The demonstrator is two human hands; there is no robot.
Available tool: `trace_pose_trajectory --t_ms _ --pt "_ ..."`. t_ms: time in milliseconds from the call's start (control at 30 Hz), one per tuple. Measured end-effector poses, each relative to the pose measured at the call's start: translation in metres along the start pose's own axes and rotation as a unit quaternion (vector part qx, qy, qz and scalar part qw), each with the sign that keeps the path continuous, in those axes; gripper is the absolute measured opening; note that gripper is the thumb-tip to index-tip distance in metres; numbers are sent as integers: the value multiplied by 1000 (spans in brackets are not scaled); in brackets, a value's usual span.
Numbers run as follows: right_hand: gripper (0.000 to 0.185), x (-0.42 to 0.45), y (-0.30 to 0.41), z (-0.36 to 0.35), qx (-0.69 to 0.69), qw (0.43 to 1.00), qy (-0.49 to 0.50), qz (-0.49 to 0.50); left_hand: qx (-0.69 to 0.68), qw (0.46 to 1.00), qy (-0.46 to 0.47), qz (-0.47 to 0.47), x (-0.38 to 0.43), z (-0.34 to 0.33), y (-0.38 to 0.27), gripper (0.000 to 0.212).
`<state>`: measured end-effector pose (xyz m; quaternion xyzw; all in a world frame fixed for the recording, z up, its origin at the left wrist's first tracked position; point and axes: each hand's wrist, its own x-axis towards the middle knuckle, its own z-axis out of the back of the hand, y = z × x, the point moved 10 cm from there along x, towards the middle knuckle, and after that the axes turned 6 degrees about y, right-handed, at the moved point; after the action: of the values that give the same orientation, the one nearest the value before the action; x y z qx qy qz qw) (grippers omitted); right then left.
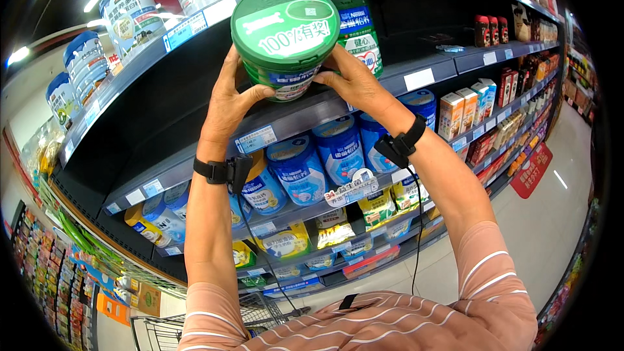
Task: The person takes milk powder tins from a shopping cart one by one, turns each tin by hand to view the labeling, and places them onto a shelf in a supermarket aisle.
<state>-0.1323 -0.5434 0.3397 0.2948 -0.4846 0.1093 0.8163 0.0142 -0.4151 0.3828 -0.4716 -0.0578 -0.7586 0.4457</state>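
Between my two hands is a round green Nestlé milk powder tub (pixel 285 75) with a dark green lid and a printed label on top. My left hand (pixel 231 95) grips its left side, thumb across the front. On the other side my right hand (pixel 348 75) holds it near the rim, its fingers partly hidden behind the tub. The tub is tilted so its lid faces me, in front of the upper middle shelf (pixel 419 78). Just behind and to the right stands a similar green Nestlé tub (pixel 360 34) on that shelf.
Blue Nestlé cans (pixel 298 170) line the shelf below, with milk powder bags (pixel 378 207) lower down. Large white cans (pixel 131 14) stand on the top shelf. Drink cartons (pixel 453 112) and coffee jars (pixel 482 31) sit to the right. A wire shopping cart (pixel 161 329) is at lower left.
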Motion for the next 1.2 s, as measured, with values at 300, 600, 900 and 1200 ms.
trace_pose_trajectory --t_ms 300,600,900,1200 --pt "79 -2 -40 -6 41 998 15 -35 -36 999 12 30 -2 -11 21 100" --pt "78 7 -44 -5 57 997 24 -51 -53 998 15 43 3 -12 31 99" --pt "65 11 -44 -6 -29 998 11 -54 -12 998 9 57 1 -9 36 98" --pt "75 22 -39 -13 -111 992 21 -48 13 998 8 68 -4 3 49 92"
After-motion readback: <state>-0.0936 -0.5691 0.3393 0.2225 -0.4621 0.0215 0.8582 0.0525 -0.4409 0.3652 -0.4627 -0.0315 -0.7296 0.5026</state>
